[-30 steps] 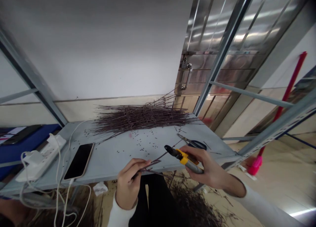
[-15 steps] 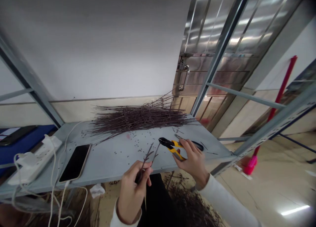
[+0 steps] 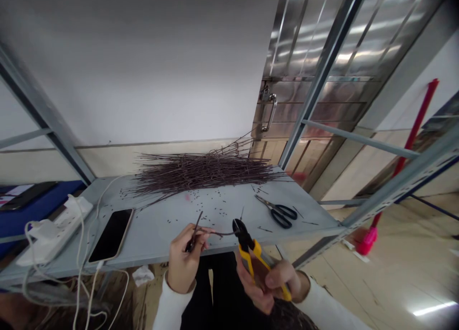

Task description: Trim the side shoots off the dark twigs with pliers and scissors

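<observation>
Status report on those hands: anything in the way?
Left hand holds twigs. Right hand grips yellow-handled cutters, jaws at a twig's end. Scissors on shelf, clear of both.

Twig pile (image 3: 204,172): dark brown. Below it, shelf top (image 3: 154,236): blue-grey, dark-speckled; cutters (image 3: 245,236): black head, yellow-and-grey handles; scissors (image 3: 275,208): near-black handles. Phone (image 3: 112,235), lower left of pile: black screen, pale rim. Power strip (image 3: 60,232), farther left: white. Behind pile, wall (image 3: 161,81): white over cream

Thin dark twig (image 3: 221,234) against yellow-handled pliers (image 3: 245,243)
</observation>
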`<state>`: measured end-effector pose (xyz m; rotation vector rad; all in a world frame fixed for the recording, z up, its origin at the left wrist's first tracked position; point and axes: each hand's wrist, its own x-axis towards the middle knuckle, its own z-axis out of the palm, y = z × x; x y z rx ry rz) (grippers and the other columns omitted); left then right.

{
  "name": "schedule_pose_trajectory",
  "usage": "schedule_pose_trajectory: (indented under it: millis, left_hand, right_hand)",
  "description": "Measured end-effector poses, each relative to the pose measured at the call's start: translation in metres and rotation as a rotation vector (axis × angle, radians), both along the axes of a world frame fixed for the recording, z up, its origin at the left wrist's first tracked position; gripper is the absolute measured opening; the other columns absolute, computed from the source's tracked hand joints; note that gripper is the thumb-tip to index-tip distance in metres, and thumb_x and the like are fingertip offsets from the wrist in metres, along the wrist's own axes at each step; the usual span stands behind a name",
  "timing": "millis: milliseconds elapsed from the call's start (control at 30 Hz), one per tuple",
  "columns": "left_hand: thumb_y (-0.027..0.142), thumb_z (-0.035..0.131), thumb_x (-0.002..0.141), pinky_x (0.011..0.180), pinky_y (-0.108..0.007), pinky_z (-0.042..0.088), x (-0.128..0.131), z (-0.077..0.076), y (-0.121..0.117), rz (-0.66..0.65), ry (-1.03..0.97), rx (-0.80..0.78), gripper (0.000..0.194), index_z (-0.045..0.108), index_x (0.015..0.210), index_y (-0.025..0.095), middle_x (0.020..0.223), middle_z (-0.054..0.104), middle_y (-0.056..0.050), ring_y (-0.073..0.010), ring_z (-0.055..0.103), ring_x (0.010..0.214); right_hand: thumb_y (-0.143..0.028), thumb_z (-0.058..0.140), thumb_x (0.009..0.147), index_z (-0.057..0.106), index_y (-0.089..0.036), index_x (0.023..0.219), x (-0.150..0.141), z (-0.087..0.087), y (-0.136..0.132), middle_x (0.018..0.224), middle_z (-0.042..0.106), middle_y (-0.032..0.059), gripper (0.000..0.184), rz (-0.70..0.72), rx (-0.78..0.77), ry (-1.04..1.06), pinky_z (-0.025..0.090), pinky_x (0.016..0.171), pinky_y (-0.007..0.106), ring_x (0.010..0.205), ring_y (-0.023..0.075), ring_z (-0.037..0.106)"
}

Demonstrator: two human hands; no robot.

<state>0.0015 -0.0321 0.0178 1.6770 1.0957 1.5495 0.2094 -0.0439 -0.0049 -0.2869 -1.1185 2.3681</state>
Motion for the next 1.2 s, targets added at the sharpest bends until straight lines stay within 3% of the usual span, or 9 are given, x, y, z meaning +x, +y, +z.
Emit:
schedule_pose_trajectory:
  millis: [100, 200, 333, 467, 633, 767, 867, 967, 1200]
  left_hand:
    - [0.020, 0.057, 0.084, 0.050, -0.022, 0.046, 0.003, -0.003, -0.001, -0.045, -0.001, 0.003, 0.016, 0.071, 0.078, 0.016, 0.064, 0.061, -0.003, -0.0123, 0.055, 0.052]
    - [0.020, 0.054, 0.086, 0.051, -0.022, 0.047, 0.001, -0.005, -0.003, -0.077, 0.030, -0.060, 0.016, 0.070, 0.086, 0.015, 0.069, 0.065, -0.003, -0.0116, 0.055, 0.052]
    - [0.021, 0.052, 0.088, 0.054, -0.022, 0.046, -0.001, -0.004, -0.010, -0.103, 0.090, -0.088, 0.018, 0.068, 0.088, 0.015, 0.071, 0.066, -0.004, -0.0098, 0.053, 0.050]
    - [0.025, 0.051, 0.089, 0.054, -0.022, 0.044, 0.001, -0.001, -0.014, -0.132, 0.137, -0.116, 0.021, 0.068, 0.084, 0.014, 0.070, 0.064, -0.003, -0.0090, 0.049, 0.049]
    - [0.035, 0.048, 0.090, 0.050, -0.022, 0.039, 0.000, 0.006, -0.015, -0.335, 0.128, -0.292, 0.030, 0.067, 0.088, 0.012, 0.061, 0.059, -0.002, -0.0092, 0.044, 0.048]
    - [0.043, 0.047, 0.090, 0.048, -0.021, 0.034, -0.002, 0.013, -0.014, -0.464, 0.118, -0.384, 0.037, 0.066, 0.087, 0.011, 0.057, 0.052, 0.000, -0.0094, 0.041, 0.049]
    - [0.045, 0.047, 0.089, 0.048, -0.022, 0.033, -0.002, 0.018, -0.013, -0.490, 0.126, -0.418, 0.039, 0.066, 0.086, 0.011, 0.056, 0.048, 0.001, -0.0101, 0.040, 0.050]
    - [0.044, 0.046, 0.089, 0.049, -0.023, 0.032, 0.002, 0.020, -0.014, -0.463, 0.169, -0.417, 0.039, 0.067, 0.086, 0.011, 0.055, 0.046, 0.001, -0.0106, 0.040, 0.050]
    - [0.038, 0.041, 0.092, 0.055, -0.025, 0.035, 0.005, 0.020, -0.017, -0.295, 0.288, -0.290, 0.036, 0.067, 0.086, 0.013, 0.055, 0.044, 0.003, -0.0121, 0.043, 0.052]
  right_hand:
    - [-0.031, 0.060, 0.056, 0.046, -0.020, 0.075, -0.001, 0.003, -0.003, 0.056, 0.047, -0.0067, 0.027, 0.104, -0.136, 0.133, 0.024, 0.032, 0.015, 0.035, 0.0036, 0.029]
    - [-0.031, 0.061, 0.062, 0.049, -0.019, 0.082, 0.004, 0.005, -0.001, 0.061, 0.046, -0.0058, 0.026, -0.023, -0.048, 0.106, 0.028, 0.036, 0.017, 0.039, 0.0044, 0.033]
    - [-0.029, 0.065, 0.070, 0.053, -0.020, 0.101, 0.018, 0.007, 0.001, 0.080, 0.051, 0.0005, 0.035, -0.413, 0.324, -0.228, 0.037, 0.052, 0.022, 0.061, 0.0095, 0.047]
    - [-0.016, 0.058, 0.072, 0.049, -0.024, 0.105, 0.027, 0.013, 0.004, 0.081, 0.050, 0.0001, 0.035, -0.778, 0.754, -0.624, 0.039, 0.059, 0.025, 0.068, 0.0133, 0.047]
    - [-0.013, 0.056, 0.063, 0.046, -0.021, 0.105, 0.032, 0.019, 0.012, 0.079, 0.047, -0.0006, 0.044, -1.056, 1.248, -0.897, 0.039, 0.056, 0.024, 0.061, 0.0122, 0.042]
    - [-0.017, 0.055, 0.066, 0.045, -0.019, 0.105, 0.033, 0.020, 0.015, 0.081, 0.048, 0.0020, 0.041, -1.193, 1.474, -0.979, 0.043, 0.055, 0.024, 0.060, 0.0132, 0.045]
    - [-0.017, 0.054, 0.069, 0.044, -0.020, 0.105, 0.029, 0.021, 0.014, 0.084, 0.051, 0.0042, 0.037, -1.242, 1.533, -1.028, 0.046, 0.059, 0.026, 0.066, 0.0161, 0.052]
    - [-0.013, 0.050, 0.070, 0.045, -0.020, 0.102, 0.021, 0.021, 0.014, 0.082, 0.052, 0.0043, 0.033, -1.317, 1.492, -1.091, 0.047, 0.061, 0.026, 0.070, 0.0177, 0.055]
    - [-0.014, 0.048, 0.063, 0.048, -0.020, 0.092, 0.009, 0.015, 0.017, 0.068, 0.048, -0.0015, 0.030, -1.335, 1.312, -1.056, 0.040, 0.049, 0.023, 0.052, 0.0132, 0.047]
